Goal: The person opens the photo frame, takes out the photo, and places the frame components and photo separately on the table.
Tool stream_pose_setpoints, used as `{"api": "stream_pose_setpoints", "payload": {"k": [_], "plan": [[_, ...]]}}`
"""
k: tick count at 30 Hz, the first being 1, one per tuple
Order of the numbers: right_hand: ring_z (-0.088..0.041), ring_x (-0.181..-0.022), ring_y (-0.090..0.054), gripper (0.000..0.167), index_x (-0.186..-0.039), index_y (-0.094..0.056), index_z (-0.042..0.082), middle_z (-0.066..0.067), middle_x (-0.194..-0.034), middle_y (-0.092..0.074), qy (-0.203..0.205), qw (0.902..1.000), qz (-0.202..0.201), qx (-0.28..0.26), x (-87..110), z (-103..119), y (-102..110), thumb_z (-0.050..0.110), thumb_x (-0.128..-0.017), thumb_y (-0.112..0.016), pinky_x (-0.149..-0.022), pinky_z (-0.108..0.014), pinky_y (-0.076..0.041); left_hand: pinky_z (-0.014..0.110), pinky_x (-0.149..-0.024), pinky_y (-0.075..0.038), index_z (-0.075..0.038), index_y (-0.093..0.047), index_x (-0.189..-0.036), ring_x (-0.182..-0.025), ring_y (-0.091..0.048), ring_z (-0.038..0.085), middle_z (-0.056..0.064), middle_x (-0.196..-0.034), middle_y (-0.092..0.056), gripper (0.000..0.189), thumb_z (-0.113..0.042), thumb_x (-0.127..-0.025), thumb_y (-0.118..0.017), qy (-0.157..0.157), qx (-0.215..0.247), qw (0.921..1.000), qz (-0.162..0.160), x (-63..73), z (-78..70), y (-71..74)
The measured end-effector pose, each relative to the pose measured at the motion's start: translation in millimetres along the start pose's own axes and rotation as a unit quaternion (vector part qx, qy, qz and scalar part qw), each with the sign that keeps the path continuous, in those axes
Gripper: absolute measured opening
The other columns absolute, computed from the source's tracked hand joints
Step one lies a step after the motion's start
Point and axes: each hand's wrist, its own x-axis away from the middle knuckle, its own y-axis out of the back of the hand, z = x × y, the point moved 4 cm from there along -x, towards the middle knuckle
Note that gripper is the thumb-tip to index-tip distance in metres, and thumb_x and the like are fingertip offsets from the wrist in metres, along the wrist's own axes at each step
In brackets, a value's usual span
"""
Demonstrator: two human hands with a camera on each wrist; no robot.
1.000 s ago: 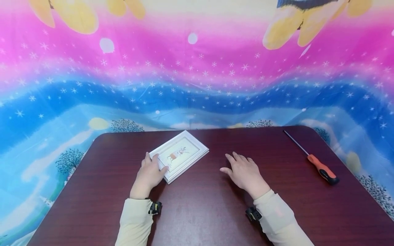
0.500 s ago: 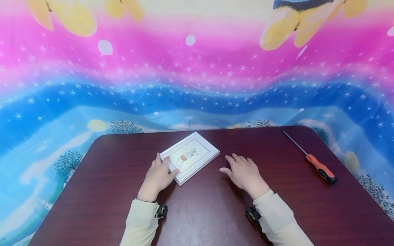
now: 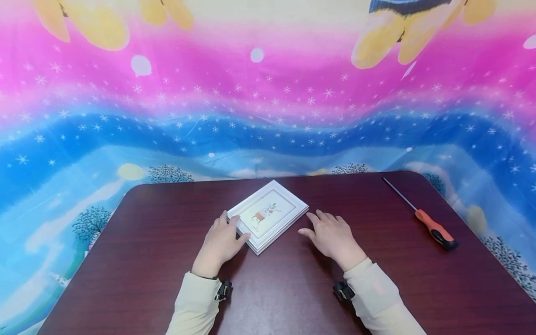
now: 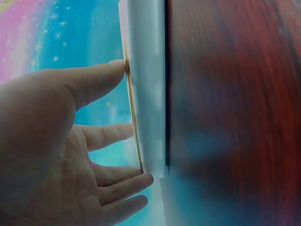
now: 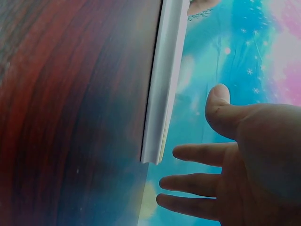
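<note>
A white picture frame (image 3: 284, 195) with a deer picture (image 3: 261, 215) lies face up on the dark red-brown table, turned at an angle in front of me. At its near left side my left hand (image 3: 218, 244) touches it, thumb and fingers fairly straight over the edge. In the left wrist view the thumb tip meets the frame's face, and a fingertip reaches its corner (image 4: 153, 141). My right hand (image 3: 332, 235) rests low over the table, fingers spread and holding nothing. Its fingertips are close to the frame's right corner; the right wrist view shows a gap between them and the frame's edge (image 5: 164, 84).
A screwdriver (image 3: 433, 228) with an orange and black handle lies at the table's right side, its shaft pointing to the back. Behind the dark table (image 3: 146, 260) hangs a colourful printed cloth (image 3: 251, 107) with snowflakes.
My left hand has slid the picture frame rightward across the table, bringing its right corner close to my right hand. The right hand has stayed in place.
</note>
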Motion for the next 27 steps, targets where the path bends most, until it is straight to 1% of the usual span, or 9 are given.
{"api": "stream_pose_setpoints", "payload": {"k": [7,14,20,27], "plan": [[-0.04,-0.132,-0.046,0.061,-0.143,-0.051,0.004,-0.025,-0.143,-0.049,0.0,1.0,0.001,0.002,-0.7,0.1,0.8,0.048,-0.101,-0.051,-0.107,-0.059,-0.035,0.058,-0.106,-0.036,0.002,-0.052,-0.137,-0.133,-0.04,0.048,0.035,-0.146,-0.037,0.061,-0.036,-0.093,-0.069,-0.013,-0.01,0.9998,-0.009,0.9,-6.7,-0.8],[-0.04,-0.132,-0.047,0.062,-0.142,-0.052,0.003,-0.025,-0.143,-0.05,-0.004,0.9999,0.009,0.007,-1.3,0.9,-0.8,0.048,-0.1,-0.052,-0.106,-0.059,-0.036,0.054,-0.102,-0.041,0.001,-0.054,-0.135,-0.125,-0.048,0.042,0.028,-0.139,-0.044,0.059,-0.037,-0.093,-0.07,-0.026,-0.015,0.9993,-0.021,1.7,-10.6,-2.5],[-0.039,-0.131,-0.048,0.062,-0.141,-0.053,0.003,-0.024,-0.142,-0.051,-0.002,0.9999,0.005,0.013,-3.3,1.8,-2.5,0.049,-0.1,-0.052,-0.105,-0.058,-0.037,0.052,-0.102,-0.042,0.001,-0.052,-0.139,-0.123,-0.05,0.039,0.025,-0.138,-0.046,0.059,-0.034,-0.094,-0.069,-0.019,-0.023,0.9991,-0.031,-0.1,-8.3,-2.6],[-0.039,-0.131,-0.048,0.062,-0.142,-0.053,0.004,-0.024,-0.142,-0.051,-0.007,0.9998,0.011,0.013,-0.9,0.5,-3.5,0.049,-0.1,-0.053,-0.106,-0.059,-0.037,0.053,-0.099,-0.044,0.002,-0.049,-0.142,-0.122,-0.051,0.038,0.023,-0.138,-0.047,0.061,-0.032,-0.095,-0.068,-0.008,-0.009,0.9993,-0.034,-4.3,-2.9,-6.3]]}}
